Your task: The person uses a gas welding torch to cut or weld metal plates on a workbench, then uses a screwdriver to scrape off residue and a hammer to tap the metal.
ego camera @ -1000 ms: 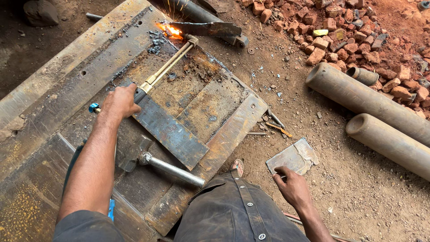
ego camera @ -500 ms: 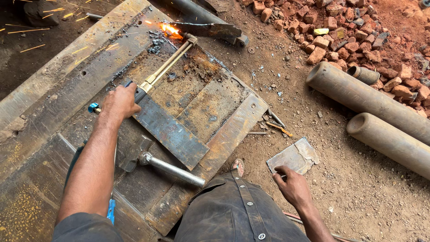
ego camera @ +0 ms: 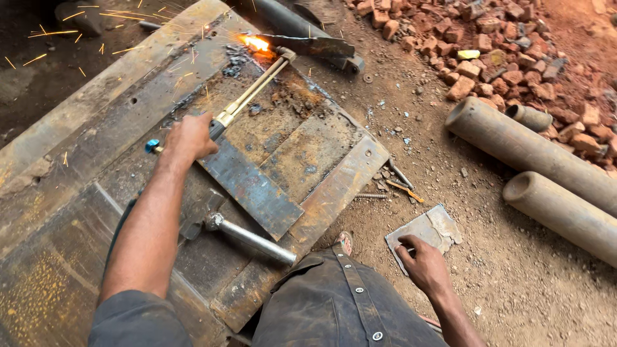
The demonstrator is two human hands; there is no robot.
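Left hand [ego camera: 188, 137] is closing around the brass cutting torch [ego camera: 250, 93] at its rear handle, flame on the steel plate [ego camera: 116, 109], likely stiff and hot-tipped; right hand [ego camera: 424, 266] is resting spread on a metal scrap [ego camera: 432, 229].

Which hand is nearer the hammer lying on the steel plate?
Left. The left hand grips the cutting torch just above the hammer; the right hand rests on the ground, farther off beside it.

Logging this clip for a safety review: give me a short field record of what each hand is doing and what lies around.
left hand: grips cutting torch
flame: lit at torch tip, sparks flying left
right hand: rests on flat metal scrap on the dirt
work surface: rusty steel plate
nearby: hammer, two pipes, brick rubble
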